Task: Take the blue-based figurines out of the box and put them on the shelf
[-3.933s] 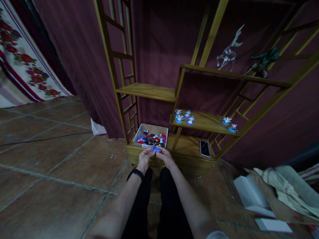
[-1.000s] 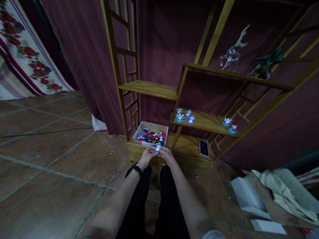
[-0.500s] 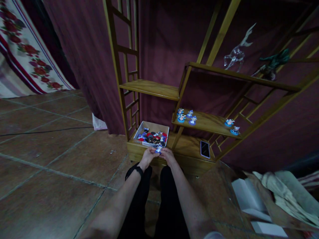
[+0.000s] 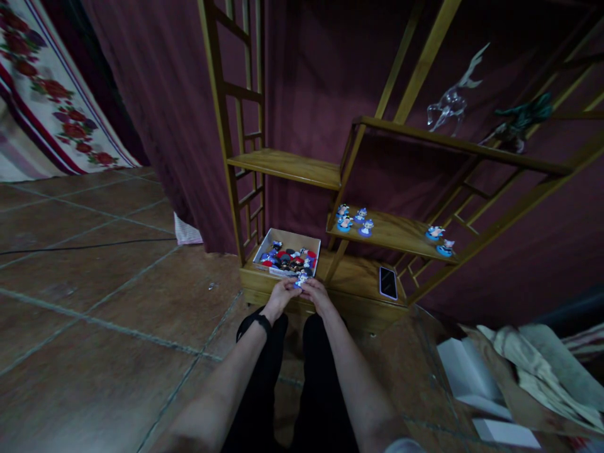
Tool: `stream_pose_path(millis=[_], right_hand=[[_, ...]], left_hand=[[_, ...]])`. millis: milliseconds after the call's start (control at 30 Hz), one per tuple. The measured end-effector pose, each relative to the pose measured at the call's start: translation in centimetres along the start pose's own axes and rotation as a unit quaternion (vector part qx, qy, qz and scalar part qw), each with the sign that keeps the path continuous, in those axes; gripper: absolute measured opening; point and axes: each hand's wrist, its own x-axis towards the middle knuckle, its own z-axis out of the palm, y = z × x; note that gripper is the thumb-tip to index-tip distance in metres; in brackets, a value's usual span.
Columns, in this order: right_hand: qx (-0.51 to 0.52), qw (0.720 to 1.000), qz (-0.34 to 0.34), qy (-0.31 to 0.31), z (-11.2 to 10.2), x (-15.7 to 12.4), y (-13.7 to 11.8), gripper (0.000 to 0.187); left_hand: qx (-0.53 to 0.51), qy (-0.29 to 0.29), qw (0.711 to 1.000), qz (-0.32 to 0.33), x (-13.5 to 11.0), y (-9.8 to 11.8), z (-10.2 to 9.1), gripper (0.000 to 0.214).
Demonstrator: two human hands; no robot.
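A small purple-and-white figurine (image 4: 301, 279) is held between both my hands, just in front of a white cardboard box. My left hand (image 4: 282, 296) grips it from the left, and my right hand (image 4: 315, 292) pinches it from the right. The box (image 4: 265, 245) rests on the low wooden base of a shelf unit and holds several figurines with red, black and purple parts. On the small shelf at right stand more figurines: purple ones (image 4: 365, 228) and blue-based ones (image 4: 344, 223) at its left end, and two blue-based ones (image 4: 435, 233) at its right end.
A phone (image 4: 388, 283) lies on the base at right. Wooden shelves (image 4: 287, 167) and uprights surround the box. A clear deer ornament (image 4: 448, 107) and a dark green ornament (image 4: 519, 123) stand higher up. White boxes (image 4: 472, 377) and cloth lie on the floor at right.
Both hands keep hold of the figurine in nearly the same place; it seems slightly shifted or turned between the fingers. The camera view has moved very little.
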Motion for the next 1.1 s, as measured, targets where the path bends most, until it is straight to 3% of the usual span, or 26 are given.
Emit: stream_pose_path(millis=[600,800,967,1100], right_hand=[[-0.046,0.999,-0.018,0.001,-0.85,-0.09,0.20,0.037],[0.012,1.000,-0.016,-0.017,-0.47,0.01,0.16,0.036],[0.073,0.997,-0.003,0.022,-0.34,0.04,-0.11,0.029],[0.076,0.997,0.003,-0.004,-0.37,-0.06,-0.25,0.033]], left_hand=[[0.001,-0.041,0.999,-0.025,-0.35,0.40,-0.15,0.036],[-0.026,-0.020,0.999,-0.029,-0.36,0.44,-0.11,0.037],[-0.086,-0.022,0.993,-0.073,-0.18,0.53,-0.36,0.027],[-0.100,-0.002,0.992,-0.072,-0.05,0.59,-0.64,0.022]])
